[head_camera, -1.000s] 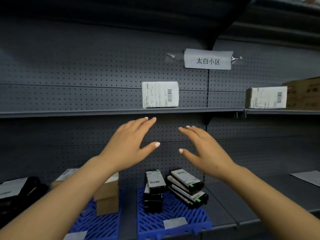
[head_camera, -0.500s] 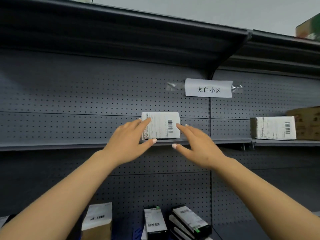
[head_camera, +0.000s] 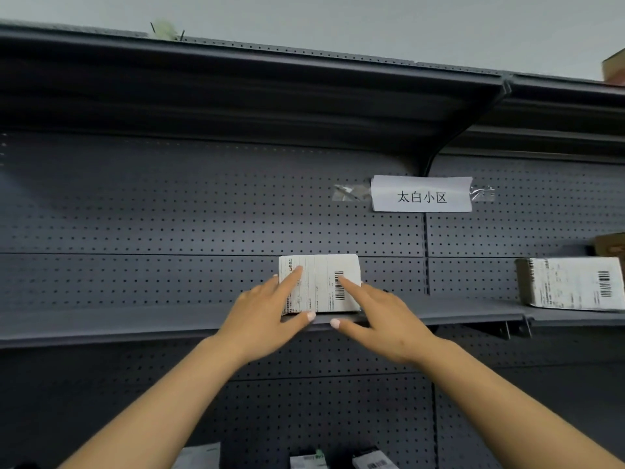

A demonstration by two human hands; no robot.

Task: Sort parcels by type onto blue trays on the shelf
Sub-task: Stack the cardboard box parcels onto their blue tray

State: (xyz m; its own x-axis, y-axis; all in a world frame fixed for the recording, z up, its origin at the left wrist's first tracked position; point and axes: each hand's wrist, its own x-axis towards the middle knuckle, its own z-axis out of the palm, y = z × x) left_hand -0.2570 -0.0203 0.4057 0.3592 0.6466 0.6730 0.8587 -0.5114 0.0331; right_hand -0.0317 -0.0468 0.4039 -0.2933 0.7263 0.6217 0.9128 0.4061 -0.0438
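Both hands have closed onto the parcel (head_camera: 319, 284) since before: left hand (head_camera: 267, 318) and right hand (head_camera: 378, 319) touch its labelled face with straight fingers, thumbs under its lower edge; it stands on the shelf (head_camera: 135, 321)

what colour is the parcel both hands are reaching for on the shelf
White: the parcel has a white label with black print and a barcode, seen in the head view.

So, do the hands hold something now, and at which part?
Nothing is gripped yet: the left hand and right hand lie with straight fingers against the white parcel's labelled front.
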